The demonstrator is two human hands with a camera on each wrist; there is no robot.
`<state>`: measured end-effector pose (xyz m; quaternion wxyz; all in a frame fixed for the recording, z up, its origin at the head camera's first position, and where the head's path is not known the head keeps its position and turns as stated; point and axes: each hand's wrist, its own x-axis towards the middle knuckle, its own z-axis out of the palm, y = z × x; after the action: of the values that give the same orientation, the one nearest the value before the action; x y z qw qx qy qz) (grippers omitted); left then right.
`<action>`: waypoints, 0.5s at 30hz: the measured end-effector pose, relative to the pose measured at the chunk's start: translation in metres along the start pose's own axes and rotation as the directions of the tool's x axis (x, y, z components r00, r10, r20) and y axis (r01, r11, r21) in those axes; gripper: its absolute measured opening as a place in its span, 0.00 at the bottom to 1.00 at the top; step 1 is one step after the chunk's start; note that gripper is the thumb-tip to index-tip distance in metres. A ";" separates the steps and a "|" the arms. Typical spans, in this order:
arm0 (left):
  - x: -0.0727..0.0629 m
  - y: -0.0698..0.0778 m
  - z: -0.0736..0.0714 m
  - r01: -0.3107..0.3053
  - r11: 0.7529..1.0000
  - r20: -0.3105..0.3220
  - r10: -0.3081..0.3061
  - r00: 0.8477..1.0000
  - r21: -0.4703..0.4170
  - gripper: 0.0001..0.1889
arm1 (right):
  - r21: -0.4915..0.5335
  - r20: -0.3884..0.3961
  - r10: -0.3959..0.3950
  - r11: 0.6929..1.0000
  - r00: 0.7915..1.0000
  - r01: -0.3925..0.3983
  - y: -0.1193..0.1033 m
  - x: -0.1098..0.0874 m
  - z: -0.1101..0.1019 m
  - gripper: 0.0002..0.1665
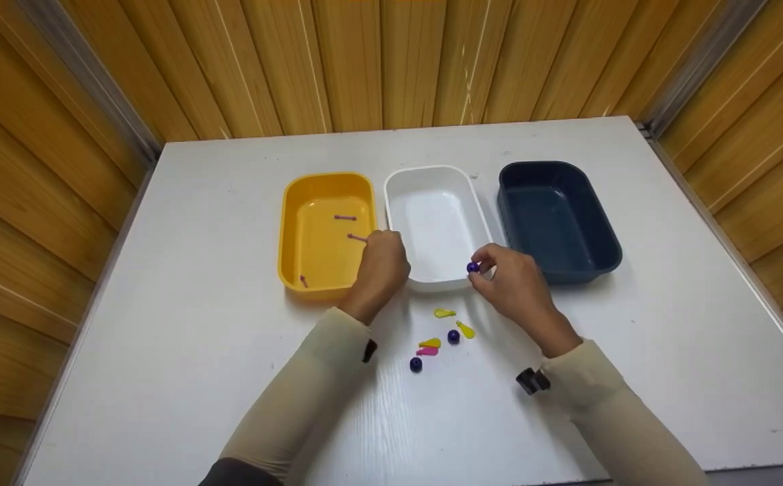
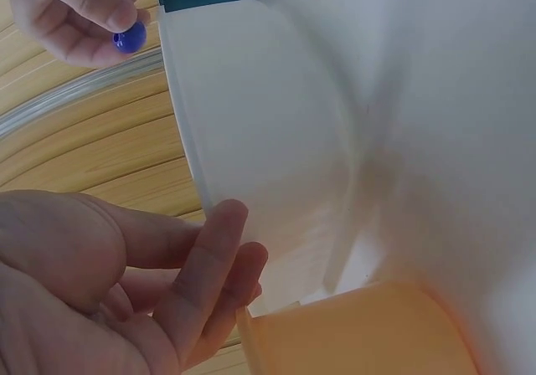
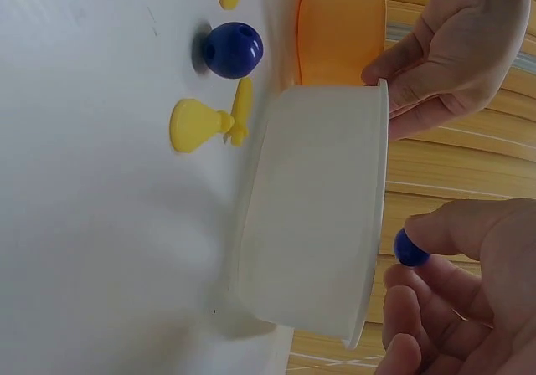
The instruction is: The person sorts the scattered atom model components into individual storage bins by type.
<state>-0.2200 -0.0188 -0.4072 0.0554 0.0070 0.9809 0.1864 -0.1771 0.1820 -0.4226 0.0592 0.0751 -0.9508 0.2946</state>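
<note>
My right hand (image 1: 514, 280) pinches a dark purple-blue bead (image 3: 410, 248) between thumb and fingertips, close over the near right rim of the white bin (image 1: 432, 283). Loosely bent, the fingers of my left hand (image 1: 383, 263) hang at the adjoining rims of the white bin and the yellow bin (image 1: 285, 236), with nothing seen in them. Thin purple sticks lie in the yellow bin; one stick (image 1: 356, 237) is partly covered by the left hand. In front of the white bin are two more beads, one bead (image 1: 453, 337) farther back and another bead (image 1: 416, 364) nearer.
A dark blue bin (image 1: 614, 256) stands right of the white one. Among the loose beads lie yellow balloon-shaped pieces (image 1: 444, 313) and a pink piece (image 1: 427, 352). Wood-patterned walls (image 1: 405, 67) border the white table (image 1: 196, 270) at the back and sides.
</note>
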 end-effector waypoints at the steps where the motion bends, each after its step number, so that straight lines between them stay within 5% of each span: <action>1: 0.000 0.000 0.000 -0.002 1.000 -0.007 0.002 1.000 0.013 0.13 | 0.002 -0.005 -0.002 1.000 1.000 0.002 0.001 0.000 0.000 0.12; 15: 0.002 0.001 -0.002 0.031 0.999 0.045 -0.032 0.999 0.003 0.14 | -0.014 0.013 -0.012 1.000 1.000 0.012 0.004 -0.010 0.002 0.11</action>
<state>-0.2226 -0.0184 -0.4055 0.0803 -0.0042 0.9796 0.1840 -0.1683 0.1847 -0.4279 0.0552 0.0822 -0.9528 0.2869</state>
